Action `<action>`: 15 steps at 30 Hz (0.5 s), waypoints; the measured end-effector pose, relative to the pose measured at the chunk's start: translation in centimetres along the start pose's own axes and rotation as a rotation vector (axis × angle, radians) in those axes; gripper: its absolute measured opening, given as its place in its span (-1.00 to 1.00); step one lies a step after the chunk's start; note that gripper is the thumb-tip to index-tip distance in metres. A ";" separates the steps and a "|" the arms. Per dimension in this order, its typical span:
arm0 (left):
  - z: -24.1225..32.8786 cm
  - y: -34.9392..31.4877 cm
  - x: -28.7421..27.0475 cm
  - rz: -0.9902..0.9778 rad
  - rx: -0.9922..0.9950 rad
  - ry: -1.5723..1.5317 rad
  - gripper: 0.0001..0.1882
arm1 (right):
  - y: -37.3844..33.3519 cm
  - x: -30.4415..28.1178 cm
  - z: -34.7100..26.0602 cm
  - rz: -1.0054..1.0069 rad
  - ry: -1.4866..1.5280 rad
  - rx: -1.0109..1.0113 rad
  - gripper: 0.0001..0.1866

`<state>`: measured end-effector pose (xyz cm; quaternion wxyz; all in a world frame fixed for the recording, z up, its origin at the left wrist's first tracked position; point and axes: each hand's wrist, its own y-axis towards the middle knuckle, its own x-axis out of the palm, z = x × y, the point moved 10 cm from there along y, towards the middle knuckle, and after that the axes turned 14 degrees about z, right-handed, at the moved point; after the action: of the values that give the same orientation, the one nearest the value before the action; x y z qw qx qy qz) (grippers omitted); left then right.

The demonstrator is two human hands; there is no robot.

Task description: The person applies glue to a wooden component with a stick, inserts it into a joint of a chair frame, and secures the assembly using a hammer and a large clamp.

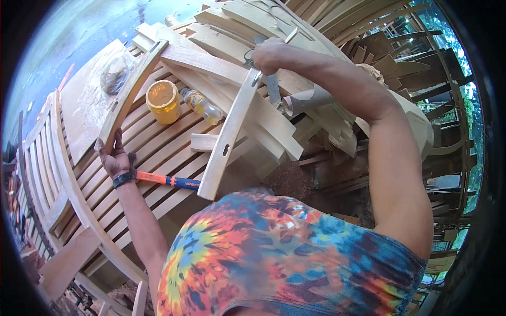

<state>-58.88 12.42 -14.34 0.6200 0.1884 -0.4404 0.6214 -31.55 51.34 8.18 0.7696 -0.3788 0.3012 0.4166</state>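
Note:
A three-sided wooden frame (211,63) rests across a slatted wooden bench (153,137); each of its two legs has a slot. My left hand (114,157) is closed round the lower end of the curved left leg (132,89). At the far right corner of the frame, my right hand (268,56) makes a fist. What lies in that fist is hidden; a flat metal blade (273,88) shows just below it, and a dark metal loop sits beside the fingers. An orange and blue tool handle (167,179) lies on the slats by my left wrist.
Between the frame's legs stand an open jar of amber stuff (163,101) and a clear plastic bottle (202,106) on its side. A dusty board with a plastic bag (117,72) is at the left. Cut planks (226,39) pile up beyond. A grey tube (305,100) lies under my right forearm.

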 end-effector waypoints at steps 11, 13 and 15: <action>0.5 0.4 0.0 -0.039 0.041 0.053 -0.37 | 0.9 -0.8 -2.9 -0.071 -0.034 -0.091 -0.73; 0.5 0.8 -0.3 -0.021 0.040 0.071 -0.37 | 0.0 -1.8 -2.8 -0.055 -0.031 -0.085 -0.74; 0.4 0.9 -0.5 -0.009 0.035 0.090 -0.38 | -1.1 -2.9 -2.2 -0.041 -0.027 -0.072 -0.74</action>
<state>-59.76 11.92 -14.76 0.6386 0.1730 -0.4003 0.6340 -32.27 47.90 9.59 0.7677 -0.4067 0.2678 0.4165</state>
